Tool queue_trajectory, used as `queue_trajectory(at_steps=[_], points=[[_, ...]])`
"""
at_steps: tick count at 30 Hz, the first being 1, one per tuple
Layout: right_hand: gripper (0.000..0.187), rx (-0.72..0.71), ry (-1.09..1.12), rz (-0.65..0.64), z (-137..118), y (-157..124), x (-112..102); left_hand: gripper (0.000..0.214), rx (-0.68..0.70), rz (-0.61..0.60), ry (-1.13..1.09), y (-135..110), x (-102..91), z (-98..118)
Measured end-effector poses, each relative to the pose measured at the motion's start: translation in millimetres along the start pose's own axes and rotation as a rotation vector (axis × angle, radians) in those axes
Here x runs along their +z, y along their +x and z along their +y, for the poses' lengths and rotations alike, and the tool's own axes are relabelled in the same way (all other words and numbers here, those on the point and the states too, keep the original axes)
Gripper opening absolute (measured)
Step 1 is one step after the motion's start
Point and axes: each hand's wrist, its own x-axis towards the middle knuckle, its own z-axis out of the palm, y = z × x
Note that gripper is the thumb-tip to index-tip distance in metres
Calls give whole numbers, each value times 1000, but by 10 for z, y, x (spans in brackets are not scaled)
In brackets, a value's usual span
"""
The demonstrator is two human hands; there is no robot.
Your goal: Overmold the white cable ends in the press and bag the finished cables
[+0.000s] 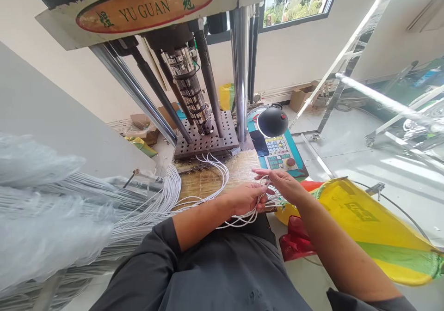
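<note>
Thin white cables [227, 172] curve from under the press plate [208, 140] across the worktop [197, 184] towards me. My left hand [248, 198] is closed around several of them near the worktop's front edge, and loops hang below its fingers. Just to its right, my right hand [282, 184] pinches a looped stretch of the same cables between thumb and fingers. The two hands nearly touch. Cable ends are partly hidden behind the fingers. A thick bundle of white cables [171, 186] runs off to the left.
The press has a metal column [242, 70] and a heated barrel [189, 87]. Right of it are a black lamp [273, 121] and a button control panel [277, 151]. A yellow sack [367, 214] lies at right; plastic-wrapped cables [52, 209] fill the left.
</note>
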Motion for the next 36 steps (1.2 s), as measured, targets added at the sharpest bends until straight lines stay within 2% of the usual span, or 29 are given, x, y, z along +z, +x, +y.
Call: queue_trajectory(at_steps=[2, 4, 7, 10, 13, 17, 21, 23, 26, 28, 31, 33, 36], points=[[54, 31, 17, -117, -29, 6, -10, 35, 31, -25, -46, -79, 18, -3], [50, 37, 38, -146, -38, 11, -13, 38, 30, -60, -89, -159, 26, -5], [45, 10, 47, -79, -10, 5, 22, 45, 17, -79, -140, -237, 10, -36], [45, -46, 6, 0, 32, -23, 118, 46, 54, -21, -150, -244, -37, -106], [45, -124, -140, 2, 38, -58, 235, 47, 31, 24, -110, -224, -90, -166], [44, -281, -457, 5, -16, -97, 352, 51, 11, 12, -142, -242, -91, -159], [38, -410, -666, -20, -24, -112, 418, 42, 114, 13, -216, -305, -12, -123], [46, -434, -659, -28, 21, -106, 409, 41, 171, 24, -211, -347, 20, -125], [60, -408, -481, 5, 126, -65, 306, 42, 209, 64, -249, -414, 13, -157], [61, -346, -401, 91, 196, 12, 205, 44, 242, 114, -308, -454, -33, -198], [46, -253, -569, 199, 298, 265, 123, 47, 301, 175, -359, -507, -135, -298], [39, -249, -735, 154, 377, 521, 167, 51, 316, 193, -367, -548, -193, -388], [41, -308, -915, 37, 493, 944, 361, 58, 291, 184, -346, -629, -233, -551]])
